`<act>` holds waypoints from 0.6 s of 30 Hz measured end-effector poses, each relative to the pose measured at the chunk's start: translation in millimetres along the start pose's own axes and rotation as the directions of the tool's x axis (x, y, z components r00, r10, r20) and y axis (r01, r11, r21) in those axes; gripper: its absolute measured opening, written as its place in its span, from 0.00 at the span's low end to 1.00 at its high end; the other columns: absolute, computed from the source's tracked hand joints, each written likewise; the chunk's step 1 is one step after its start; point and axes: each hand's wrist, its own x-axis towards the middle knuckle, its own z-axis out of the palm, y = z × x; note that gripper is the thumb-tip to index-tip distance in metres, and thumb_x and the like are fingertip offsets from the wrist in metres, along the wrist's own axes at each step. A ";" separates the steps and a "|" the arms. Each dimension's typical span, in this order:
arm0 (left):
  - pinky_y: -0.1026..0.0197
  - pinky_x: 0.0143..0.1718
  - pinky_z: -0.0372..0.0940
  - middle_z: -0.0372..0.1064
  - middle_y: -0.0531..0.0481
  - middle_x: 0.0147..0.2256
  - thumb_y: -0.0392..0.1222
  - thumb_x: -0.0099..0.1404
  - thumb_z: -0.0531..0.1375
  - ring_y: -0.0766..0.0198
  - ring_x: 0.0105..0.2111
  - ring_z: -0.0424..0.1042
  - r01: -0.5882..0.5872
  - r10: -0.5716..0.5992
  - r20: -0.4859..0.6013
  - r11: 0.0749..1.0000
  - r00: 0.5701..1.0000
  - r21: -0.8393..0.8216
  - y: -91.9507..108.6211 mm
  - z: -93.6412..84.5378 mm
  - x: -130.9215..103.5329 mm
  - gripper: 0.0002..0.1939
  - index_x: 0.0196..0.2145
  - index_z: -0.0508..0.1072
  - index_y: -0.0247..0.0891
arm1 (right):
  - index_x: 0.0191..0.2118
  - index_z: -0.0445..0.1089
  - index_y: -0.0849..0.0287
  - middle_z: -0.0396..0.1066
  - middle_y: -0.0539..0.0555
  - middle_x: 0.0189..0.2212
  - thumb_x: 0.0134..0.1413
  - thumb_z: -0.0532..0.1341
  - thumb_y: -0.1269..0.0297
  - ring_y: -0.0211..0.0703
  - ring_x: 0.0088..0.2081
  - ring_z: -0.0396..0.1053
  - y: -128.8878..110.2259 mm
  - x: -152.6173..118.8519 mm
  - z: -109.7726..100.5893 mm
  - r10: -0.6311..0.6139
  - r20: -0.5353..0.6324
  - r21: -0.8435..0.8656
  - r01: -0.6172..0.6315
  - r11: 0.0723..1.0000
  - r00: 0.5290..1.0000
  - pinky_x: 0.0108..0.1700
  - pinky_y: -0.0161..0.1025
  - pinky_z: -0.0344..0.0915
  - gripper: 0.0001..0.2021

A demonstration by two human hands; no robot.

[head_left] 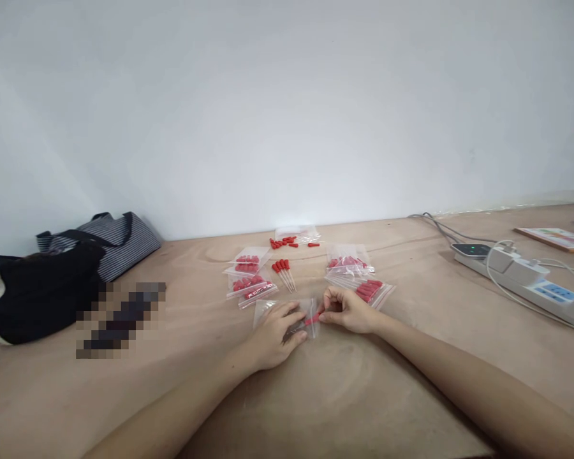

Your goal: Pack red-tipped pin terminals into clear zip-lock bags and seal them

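Near the middle of the table, my left hand (280, 335) rests on a clear zip bag (263, 309), its thumb and fingers around the bag near its open end. At the bag's right end, my right hand (347, 309) pinches a red piece (312, 319) that overlaps the bag's mouth. Several red-topped sticks (283, 268) lie fanned out beyond my hands. Filled bags of red pieces are on the left (247, 262) and on the right (348, 262). Loose red pieces (282, 242) lie farther back beside flat clear bags (299, 233).
On the left stand a black bag (43, 293) and a striped bag (129, 239), with a blurred dark object (122, 322) in front. To the right are a power strip (521, 274) with cables, a small device (471, 250) and a colourful board (557, 239). A wall rises behind.
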 end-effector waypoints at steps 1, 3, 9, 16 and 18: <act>0.50 0.51 0.54 0.59 0.44 0.52 0.43 0.59 0.55 0.53 0.51 0.58 -0.003 0.003 -0.005 1.000 1.000 0.009 -0.4 -0.4 0.0 0.18 0.48 0.66 0.41 | 0.23 0.58 0.59 0.68 0.47 0.24 0.35 0.64 0.62 0.34 0.25 0.62 0.4 0.8 -1.9 -0.005 -0.015 -0.025 0.005 1.000 1.000 0.28 0.32 0.58 0.13; 0.50 0.51 0.54 0.60 0.44 0.51 0.45 0.60 0.54 0.54 0.51 0.59 -0.005 0.005 0.003 1.000 1.000 0.020 -1.3 -1.7 -0.4 0.19 0.49 0.65 0.41 | 0.24 0.59 0.58 0.67 0.47 0.23 0.36 0.64 0.62 0.34 0.24 0.62 1.1 2.0 -5.0 -0.017 -0.049 -0.053 0.014 0.999 0.999 0.28 0.32 0.57 0.12; 0.50 0.52 0.54 0.59 0.43 0.52 0.45 0.62 0.52 0.54 0.52 0.58 -0.015 0.016 -0.029 1.000 0.999 0.026 -2.8 0.8 -2.2 0.19 0.50 0.64 0.40 | 0.22 0.59 0.58 0.67 0.47 0.23 0.36 0.64 0.61 0.35 0.24 0.61 3.0 0.1 5.4 -0.019 -0.103 -0.121 0.006 0.993 0.995 0.27 0.32 0.57 0.12; 0.49 0.51 0.54 0.58 0.41 0.53 0.46 0.62 0.52 0.52 0.52 0.57 0.022 -0.020 -0.030 0.999 0.999 0.048 -1.8 1.4 -3.2 0.21 0.51 0.63 0.37 | 0.23 0.64 0.57 0.67 0.51 0.25 0.34 0.64 0.56 0.42 0.31 0.62 -2.5 5.0 -17.8 -0.261 -0.274 -0.643 0.026 0.765 0.926 0.35 0.38 0.57 0.12; 0.49 0.52 0.54 0.58 0.42 0.52 0.46 0.62 0.51 0.53 0.52 0.57 0.029 -0.027 -0.040 0.998 0.999 0.049 -3.8 -1.9 -5.4 0.20 0.51 0.63 0.39 | 0.25 0.66 0.57 0.68 0.55 0.29 0.34 0.64 0.56 0.48 0.37 0.63 -0.5 7.4 -43.3 -0.236 -0.480 -0.730 -0.235 0.642 0.845 0.39 0.42 0.56 0.12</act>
